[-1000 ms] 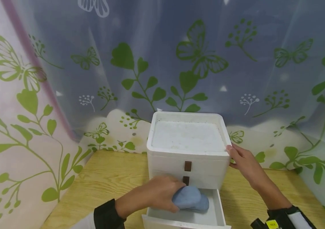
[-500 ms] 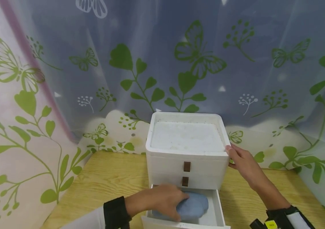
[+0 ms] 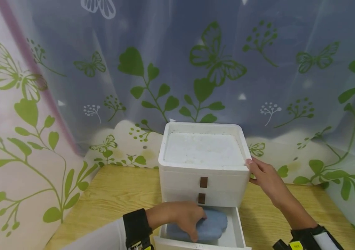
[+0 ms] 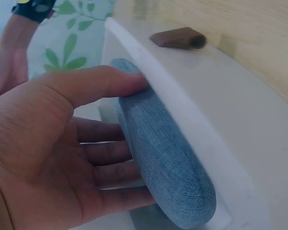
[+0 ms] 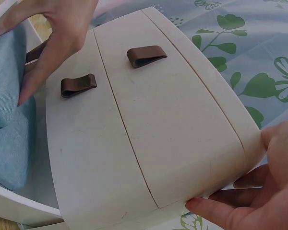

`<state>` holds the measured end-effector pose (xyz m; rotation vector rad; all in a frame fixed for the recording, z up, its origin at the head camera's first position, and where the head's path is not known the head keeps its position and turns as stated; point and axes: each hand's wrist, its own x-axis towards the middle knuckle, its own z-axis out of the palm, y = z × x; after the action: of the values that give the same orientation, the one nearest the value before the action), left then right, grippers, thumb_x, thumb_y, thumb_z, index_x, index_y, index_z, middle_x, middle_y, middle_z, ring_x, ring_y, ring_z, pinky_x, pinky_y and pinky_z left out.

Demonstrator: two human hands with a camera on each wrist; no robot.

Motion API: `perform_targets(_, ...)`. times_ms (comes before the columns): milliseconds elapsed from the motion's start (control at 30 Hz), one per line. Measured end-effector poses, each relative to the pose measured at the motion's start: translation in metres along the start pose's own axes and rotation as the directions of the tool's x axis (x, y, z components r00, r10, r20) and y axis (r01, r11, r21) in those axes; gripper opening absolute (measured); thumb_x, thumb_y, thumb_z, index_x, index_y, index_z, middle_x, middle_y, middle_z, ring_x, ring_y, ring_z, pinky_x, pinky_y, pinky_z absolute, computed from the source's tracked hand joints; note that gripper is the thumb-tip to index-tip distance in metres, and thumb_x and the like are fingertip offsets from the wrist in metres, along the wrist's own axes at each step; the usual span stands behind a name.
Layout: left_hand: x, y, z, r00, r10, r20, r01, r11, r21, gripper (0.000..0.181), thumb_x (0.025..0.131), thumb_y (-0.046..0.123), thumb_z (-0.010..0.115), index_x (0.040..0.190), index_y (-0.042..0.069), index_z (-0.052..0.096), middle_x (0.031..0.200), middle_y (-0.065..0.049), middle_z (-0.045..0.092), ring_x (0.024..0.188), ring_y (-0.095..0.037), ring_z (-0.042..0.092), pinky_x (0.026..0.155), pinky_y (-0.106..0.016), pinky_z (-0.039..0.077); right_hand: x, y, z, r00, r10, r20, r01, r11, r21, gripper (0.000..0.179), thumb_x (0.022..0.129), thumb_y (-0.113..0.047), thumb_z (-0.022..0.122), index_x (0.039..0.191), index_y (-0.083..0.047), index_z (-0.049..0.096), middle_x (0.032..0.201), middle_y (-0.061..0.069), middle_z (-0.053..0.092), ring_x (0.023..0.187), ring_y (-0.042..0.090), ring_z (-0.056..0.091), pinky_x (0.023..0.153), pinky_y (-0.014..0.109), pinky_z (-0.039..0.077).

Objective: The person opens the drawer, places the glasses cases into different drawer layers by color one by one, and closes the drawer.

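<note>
My left hand (image 3: 188, 218) is down in the pulled-out bottom drawer (image 3: 238, 229) of a white cabinet. It grips a blue, rounded oblong piece (image 4: 165, 153) with a denim-like cloth surface, thumb along the front-panel side and fingers on the other. A similar blue piece (image 5: 14, 148) lies beside it in the drawer, showing to the right of the hand in the head view. My right hand (image 3: 266, 177) holds the white drawer cabinet (image 3: 180, 180) at its front right upper corner, thumb at the top rim and fingers along the side.
Two upper drawers stay closed, each with a brown pull tab (image 3: 203, 182). The cabinet's top is a shallow tray (image 3: 203, 149) with a raised rim. Everything stands on a wood-grain table (image 3: 124, 187), before a curtain (image 3: 164, 69) patterned with leaves and butterflies.
My left hand has lowered into the drawer and moved toward its front with the blue piece, which now sits left of the other one. The right hand keeps its hold on the cabinet.
</note>
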<state>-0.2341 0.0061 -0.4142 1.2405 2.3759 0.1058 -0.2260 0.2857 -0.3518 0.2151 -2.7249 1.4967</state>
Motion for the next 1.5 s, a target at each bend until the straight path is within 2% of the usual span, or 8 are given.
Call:
perform_targets(133,0.003,0.004,0.004,0.999,-0.006,-0.032,0.009,0.996,0.085,0.036,0.073,0.029,0.09,0.103,0.017,0.073,0.075,0.013,0.057,0.068,-0.003,0.052,0.059,-0.013,0.044,-0.001,-0.001,-0.001,1.0,-0.002,0.002,0.002,1.0,-0.005,0.072,0.111,-0.052,0.035,0.165,-0.006,0.02,0.167,0.029,0.029,0.148,0.048,0.041,0.106,0.05,0.051)
perform_targets(333,0.01,0.005,0.011,0.998,0.017,-0.055,-0.005,0.976,0.216,0.029,0.072,0.033,0.093,0.086,0.02,0.072,0.067,0.015,0.055,0.061,-0.002,0.05,0.053,-0.014,0.04,-0.002,-0.002,0.0,1.0,0.003,-0.001,-0.003,1.0,-0.014,0.072,0.111,-0.052,0.034,0.165,-0.006,0.02,0.167,0.029,0.028,0.148,0.049,0.04,0.106,0.05,0.05)
perform_targets(400,0.012,0.004,0.015,0.999,0.017,-0.047,-0.006,0.974,0.225,0.029,0.072,0.034,0.093,0.083,0.02,0.071,0.066,0.014,0.057,0.059,-0.001,0.05,0.051,-0.014,0.041,-0.002,-0.002,0.001,1.0,0.007,-0.002,-0.007,1.0,-0.012,0.072,0.111,-0.052,0.034,0.165,-0.006,0.02,0.167,0.029,0.027,0.148,0.049,0.039,0.106,0.05,0.05)
perform_targets(667,0.012,0.005,0.02,0.996,0.024,-0.082,-0.001,0.964,0.264,0.035,0.07,0.038,0.096,0.088,0.019,0.074,0.071,0.013,0.064,0.061,0.001,0.052,0.053,-0.014,0.043,-0.001,-0.002,0.003,1.0,0.005,-0.001,-0.005,1.0,0.001,0.073,0.111,-0.052,0.034,0.165,-0.005,0.02,0.167,0.029,0.027,0.148,0.049,0.039,0.106,0.05,0.05)
perform_targets(867,0.012,0.003,0.02,0.996,-0.002,-0.091,0.02,0.98,0.196,0.042,0.075,0.039,0.093,0.109,0.018,0.078,0.093,0.009,0.077,0.075,0.002,0.064,0.063,-0.014,0.051,-0.001,-0.003,0.002,1.0,-0.003,0.0,0.003,1.0,0.002,0.073,0.112,-0.052,0.034,0.165,-0.005,0.019,0.167,0.029,0.027,0.149,0.049,0.039,0.106,0.05,0.05)
perform_targets(967,0.013,0.003,0.02,0.998,0.0,-0.07,0.013,0.982,0.188,0.04,0.078,0.038,0.09,0.11,0.017,0.078,0.095,0.008,0.078,0.076,0.002,0.066,0.063,-0.014,0.052,-0.001,-0.003,0.002,1.0,-0.004,-0.002,0.004,1.0,-0.005,0.072,0.112,-0.051,0.034,0.165,-0.005,0.019,0.167,0.029,0.027,0.148,0.049,0.04,0.106,0.05,0.05)
perform_targets(1300,0.01,0.007,0.023,0.996,0.008,-0.088,0.011,0.977,0.214,0.024,0.079,0.034,0.091,0.093,0.018,0.078,0.078,0.01,0.072,0.062,0.004,0.055,0.055,-0.013,0.046,-0.001,0.0,0.002,1.0,0.002,-0.004,-0.002,1.0,-0.006,0.073,0.112,-0.052,0.034,0.165,-0.004,0.02,0.167,0.029,0.026,0.147,0.05,0.04,0.106,0.051,0.05)
perform_targets(1500,0.01,0.009,0.025,0.993,-0.007,-0.115,0.034,0.971,0.236,0.026,0.078,0.037,0.091,0.09,0.018,0.078,0.077,0.009,0.073,0.061,0.002,0.055,0.054,-0.015,0.047,-0.001,0.002,0.002,1.0,0.001,-0.006,-0.001,1.0,-0.007,0.073,0.112,-0.052,0.034,0.165,-0.004,0.02,0.166,0.03,0.029,0.146,0.05,0.043,0.106,0.051,0.05)
